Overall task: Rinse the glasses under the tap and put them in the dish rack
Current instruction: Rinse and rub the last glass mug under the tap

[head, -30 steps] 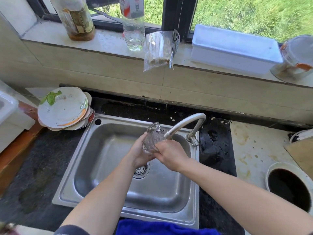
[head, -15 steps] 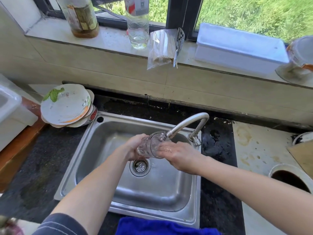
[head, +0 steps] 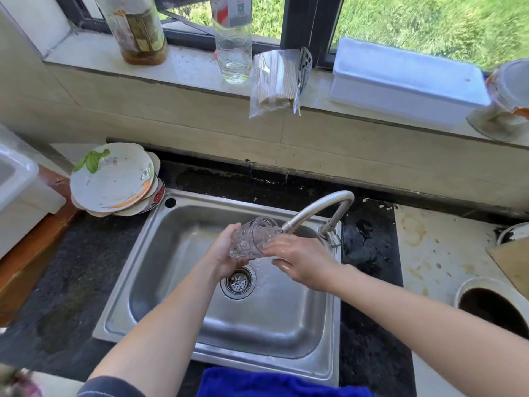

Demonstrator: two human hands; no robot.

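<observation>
Reader: Glass (head: 253,237) first. Where is it shown?

Describer: A clear, cut-pattern glass is held over the steel sink (head: 171,253). It is tilted so that its mouth is turned up and to the right, toward the spout of the curved tap (head: 317,209). The end of the spout is seen just at the rim. The drain strainer (head: 237,282) lies below the glass, and water is seen splashing beside it.

Reader: How is it placed against the fingers?

Describer: The base end is gripped by the left hand (head: 223,253), whose fingers are curled round it. The right hand (head: 303,262) is laid against the lower right side near the rim. Its fingers (head: 270,247) are wet and fairly straight, so the glass is touched by them rather than clasped. The glass thus sits between the two hands, and its weight appears to be borne by the left.

Reader: How is the rinse best done?

Describer: The mouth is best held under the stream while the glass is turned slowly, so that the whole inner wall is reached. The outside can be rubbed with the right fingers. A firm grip near the base is advised, since wet glass may slip. The rim should not be knocked against the metal spout.

Reader: And the dish rack?

Describer: None can be identified with certainty. A white plastic container (head: 17,181) is partly seen at the far left, and a stack of plates (head: 114,179) sits just beside the sink's back left corner.
</observation>
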